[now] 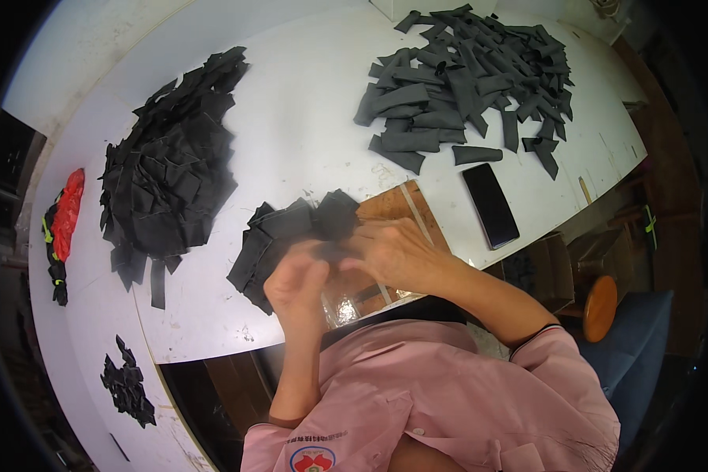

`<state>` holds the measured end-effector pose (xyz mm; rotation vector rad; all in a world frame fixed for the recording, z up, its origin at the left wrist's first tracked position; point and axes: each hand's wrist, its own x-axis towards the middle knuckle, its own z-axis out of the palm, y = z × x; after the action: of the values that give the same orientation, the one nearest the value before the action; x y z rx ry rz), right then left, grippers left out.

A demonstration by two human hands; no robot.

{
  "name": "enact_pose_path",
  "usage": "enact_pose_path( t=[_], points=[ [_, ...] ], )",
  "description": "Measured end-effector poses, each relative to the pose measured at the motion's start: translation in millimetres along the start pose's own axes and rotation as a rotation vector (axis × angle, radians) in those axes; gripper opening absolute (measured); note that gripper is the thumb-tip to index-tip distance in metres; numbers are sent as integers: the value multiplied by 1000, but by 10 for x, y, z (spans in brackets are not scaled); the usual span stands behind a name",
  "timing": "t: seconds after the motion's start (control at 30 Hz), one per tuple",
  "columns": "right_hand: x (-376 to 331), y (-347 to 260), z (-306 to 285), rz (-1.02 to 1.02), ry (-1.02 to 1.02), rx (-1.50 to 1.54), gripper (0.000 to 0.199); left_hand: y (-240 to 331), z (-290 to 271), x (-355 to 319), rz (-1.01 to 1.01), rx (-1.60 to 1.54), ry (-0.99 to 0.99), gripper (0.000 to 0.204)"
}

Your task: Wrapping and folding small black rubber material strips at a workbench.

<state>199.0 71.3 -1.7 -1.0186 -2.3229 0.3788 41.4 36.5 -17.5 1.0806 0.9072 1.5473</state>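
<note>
Close together near the table's front edge, my two hands pinch a small dark fabric piece (333,252), slightly smeared by motion. My left hand (295,279) has its fingers closed at the piece's left end. From the right, my right hand (397,250) grips its other end with thumb and fingers. Just beyond them lies a small stack of black fabric pieces (279,224), partly hidden by my left hand. Under my hands is a brown board (401,204) with clear tape strips across it.
A big heap of flat black pieces (173,173) lies to the left; grey fabric tubes (464,86) pile up at the far right. A phone (491,206) rests near the right edge. Further left are a red plastic bag (68,208) and a small group of dark scraps (127,384).
</note>
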Motion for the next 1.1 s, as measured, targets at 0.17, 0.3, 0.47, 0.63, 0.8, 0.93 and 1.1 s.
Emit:
enact_pose_path(
  t=[0.17, 0.3, 0.47, 0.63, 0.8, 0.93, 1.1],
  points=[
    [-25, 13, 47, -3, 132, 50, 25, 210, 230, 150, -177, -80, -155, 18],
    [-63, 43, 8, 21, 131, 132, 21, 399, 333, 243, -166, 241, -290, 20],
    [-148, 71, 170, 66, 122, 211, 18, 264, 260, 243, -34, 396, -374, 12],
    [-62, 97, 62, 85, -6, 180, 26, 276, 304, 171, 68, 270, -219, 19],
    [22, 12, -79, 57, 9, 123, 33, 283, 290, 169, 152, -80, -114, 12],
    [100, -38, -202, -32, 8, 18, 36, 342, 171, 174, 18, -588, -85, 16],
    [-5, 12, 50, 69, -135, 4, 29, 248, 131, 123, -89, -423, -74, 14]
  ],
)
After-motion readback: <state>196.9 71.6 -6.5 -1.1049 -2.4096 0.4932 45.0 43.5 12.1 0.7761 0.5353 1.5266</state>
